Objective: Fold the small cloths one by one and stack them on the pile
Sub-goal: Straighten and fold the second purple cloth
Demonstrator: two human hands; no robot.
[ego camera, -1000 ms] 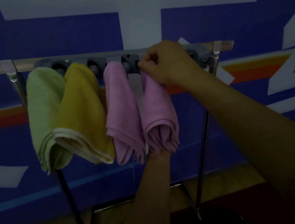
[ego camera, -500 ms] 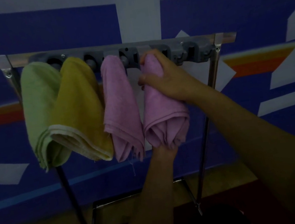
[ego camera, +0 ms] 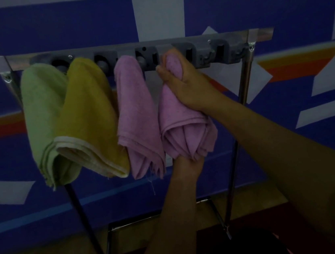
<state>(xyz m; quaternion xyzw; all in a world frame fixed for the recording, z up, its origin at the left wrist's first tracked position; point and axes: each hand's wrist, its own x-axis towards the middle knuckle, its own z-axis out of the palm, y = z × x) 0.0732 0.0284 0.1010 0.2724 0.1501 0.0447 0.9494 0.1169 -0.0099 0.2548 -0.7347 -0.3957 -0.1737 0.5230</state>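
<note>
Several small cloths hang from a grey clip rail (ego camera: 199,51) on a metal stand. From the left they are a light green cloth (ego camera: 40,113), a mustard yellow cloth (ego camera: 88,107), a pink cloth (ego camera: 137,109) and a second pink cloth (ego camera: 179,129). My right hand (ego camera: 186,84) grips the top of the second pink cloth just below the rail. My left hand (ego camera: 186,164) holds that cloth's bunched lower end from underneath; its fingers are mostly hidden by the fabric.
The stand's two metal legs (ego camera: 234,161) run down to a base frame (ego camera: 158,214) on a wooden floor. A blue, white and orange wall (ego camera: 274,4) is close behind. Empty clips remain on the rail's right part (ego camera: 221,54).
My right hand has dropped from the clip at the rail and closed around the pink cloth's top. The cloth's top now sits lower, in my fist. My left hand has stayed at the bottom end.
</note>
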